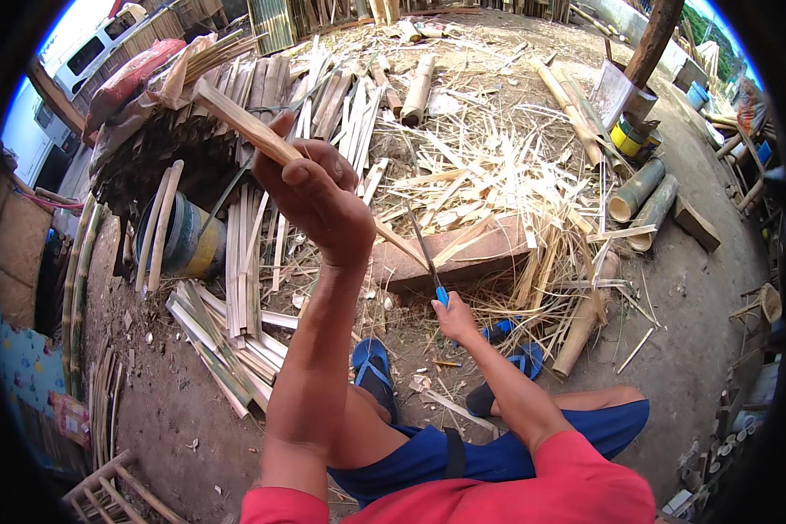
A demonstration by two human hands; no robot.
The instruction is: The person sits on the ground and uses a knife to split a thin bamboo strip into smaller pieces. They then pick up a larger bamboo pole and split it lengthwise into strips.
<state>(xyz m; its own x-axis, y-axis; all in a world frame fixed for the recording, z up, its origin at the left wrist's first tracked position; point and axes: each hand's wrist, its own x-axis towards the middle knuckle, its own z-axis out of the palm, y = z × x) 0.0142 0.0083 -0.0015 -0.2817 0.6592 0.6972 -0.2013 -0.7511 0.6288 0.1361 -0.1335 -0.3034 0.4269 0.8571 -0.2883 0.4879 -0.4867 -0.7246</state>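
My left hand (321, 196) is raised in front of me, its fingers closed round a split bamboo strip (246, 125). The strip slants from the upper left, through the hand, down to the right. Lower and to the right, my right hand (454, 318) grips a knife (442, 294) by its blue handle. Its long, narrow, dark blade points up and away from me. The strip's low end comes close to the blade; whether they touch I cannot tell. Behind the blade lies a long reddish-brown block (489, 253), with pale shavings (498, 179) heaped over and beyond it.
Split bamboo slats (244, 271) lie in piles at the left, beside a dark bucket (188, 236) with a yellow band. Bamboo poles (637, 205) rest at the right near a wooden post (655, 44). My feet in blue sandals (371, 362) are below the block.
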